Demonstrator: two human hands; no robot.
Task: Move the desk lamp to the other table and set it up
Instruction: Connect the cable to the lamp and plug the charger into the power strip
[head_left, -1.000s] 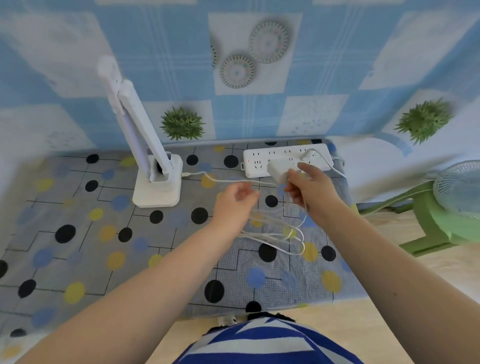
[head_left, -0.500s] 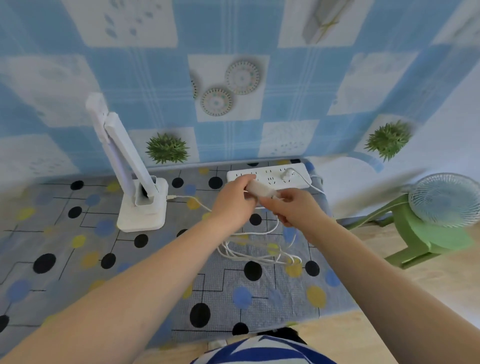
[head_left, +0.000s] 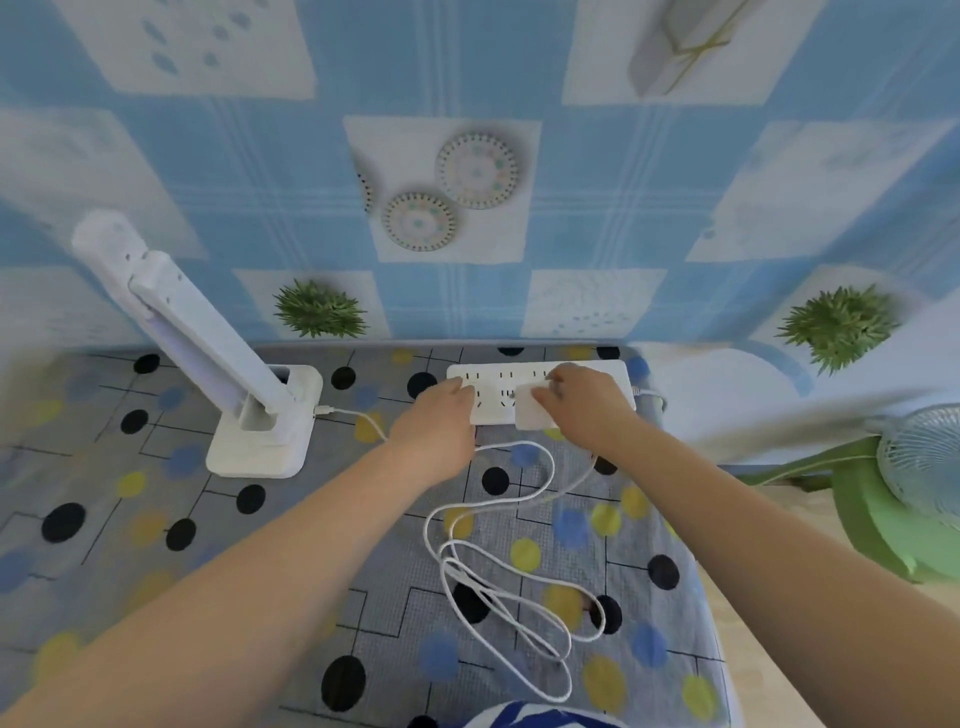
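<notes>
**Both hands at the power strip, adapter under my right fingers**

Gripping the white power adapter with my right hand, I have my fingers curled over its top and far edge while it sits against the front of the white power strip. Whether its prongs are seated in a socket I cannot tell, since my hand and the block cover that spot. My left hand lies on the near left part of the strip, fingers fairly straight and pressed flat on it, holding nothing.

Nearest to me, past a bit of my blue-and-white striped top, the white cable lies in loose tangled loops on the table's grey cloth with its black, yellow and blue dots. One strand runs up toward the adapter; another passes under my left wrist and reaches a plug in the side of the lamp's base.

Beyond my left forearm the desk lamp stands on the left side of the table, well apart from the strip, its square white base flat on the cloth and its folded arm leaning up and to the left. The strip lies along the table's far edge, close to the blue patterned wall covering. Off to the right, on the floor beside the table, stand a green stool and a pale fan.
</notes>
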